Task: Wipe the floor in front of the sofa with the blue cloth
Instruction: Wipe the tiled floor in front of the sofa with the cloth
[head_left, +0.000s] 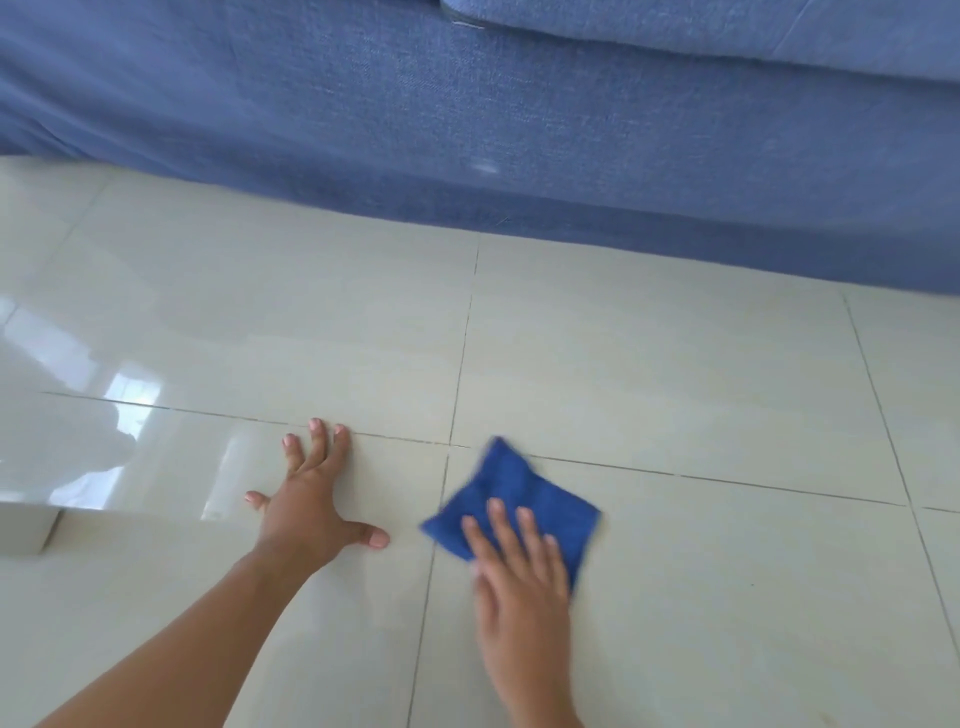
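Note:
A folded blue cloth (511, 491) lies flat on the pale glossy floor tiles (675, 374), a short way in front of the blue fabric sofa (467, 114). My right hand (519, 566) rests palm-down on the near half of the cloth, fingers spread and pressing it to the floor; the hand and cloth edges look blurred. My left hand (311, 499) is planted flat on the bare tile to the left of the cloth, fingers splayed, holding nothing.
The sofa's base runs across the whole upper view, down to the floor. A white low object (26, 530) sits at the left edge. Dark grout lines cross the tiles, and bright window reflections lie on the left tiles.

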